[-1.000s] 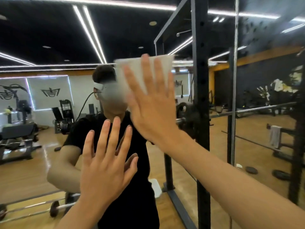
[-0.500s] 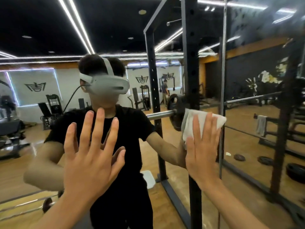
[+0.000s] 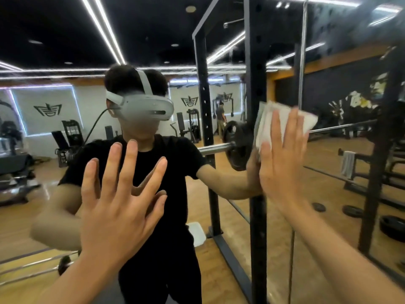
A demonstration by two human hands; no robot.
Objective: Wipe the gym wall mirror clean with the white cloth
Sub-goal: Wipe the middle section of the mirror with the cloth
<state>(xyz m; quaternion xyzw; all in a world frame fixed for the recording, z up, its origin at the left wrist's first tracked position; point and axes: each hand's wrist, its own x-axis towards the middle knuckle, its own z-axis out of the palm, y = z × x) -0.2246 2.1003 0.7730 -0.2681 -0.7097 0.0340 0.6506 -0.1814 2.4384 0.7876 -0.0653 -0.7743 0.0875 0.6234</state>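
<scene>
Both hands are flat on the large gym wall mirror (image 3: 341, 200), whose outer edges and corners lie outside the view. The person's right hand (image 3: 282, 163) presses the folded white cloth (image 3: 306, 120) against the glass with straight, close-set fingers. There is no curled grip on it, only palm and finger pressure. The cloth sits well to the right of the person's own reflection, about level with the reflected shoulders. It lies over a thin vertical metal strip (image 3: 303, 51) that looks like the joint between two mirror panels.

The left hand (image 3: 122, 207) has its fingers spread wide and holds nothing. Its palm faces the glass and appears to touch it low in the left panel, probably as a brace.

The step in hand looks like the wiping itself, in the middle of a stroke with the cloth loaded against the surface. How much of the glass is already clean cannot be judged, since no smears show clearly.

The cloth is folded into a rough rectangle lying flat to the mirror. Its long axis seems to run across the glass, with the top edge dipping toward the right and its free corner pointing right. The lower part is hidden under the hand, so this is uncertain.

The next move calls for steady flat pressure. The fold must travel with the palm over the joint strip without snagging or bunching there. Strokes should overlap so that the whole panel is covered.
</scene>
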